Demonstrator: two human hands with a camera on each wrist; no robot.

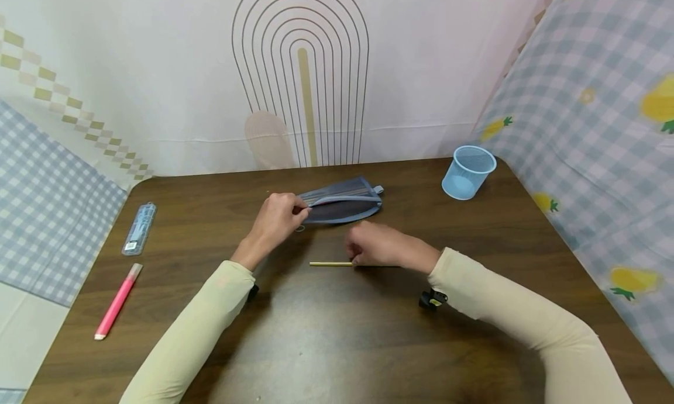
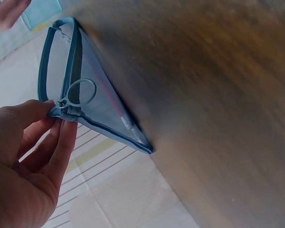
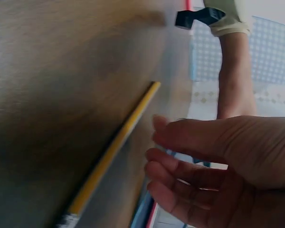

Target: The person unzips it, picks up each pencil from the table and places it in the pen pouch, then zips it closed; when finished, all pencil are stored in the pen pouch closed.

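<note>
My left hand (image 1: 279,217) pinches one end of a blue-trimmed mesh pencil case (image 1: 344,210) by its zipper. In the left wrist view the case's zipped side gapes, and a zipper pull ring (image 2: 94,90) hangs by the fingertips. A reddish strip shows through the mesh; what it is I cannot tell. On the table lies a yellow pencil (image 1: 329,264), its metal end at the lower left of the right wrist view. My right hand (image 1: 376,245) hovers just beside the pencil, fingers loosely bent and a gap between them and it.
A light blue mesh pen cup (image 1: 464,176) stands at the back right of the brown table (image 1: 295,345). Toward the left edge lie a clear blue plastic case (image 1: 139,228) and a pink marker (image 1: 118,301). Patterned cloth (image 1: 184,71) hangs around the table.
</note>
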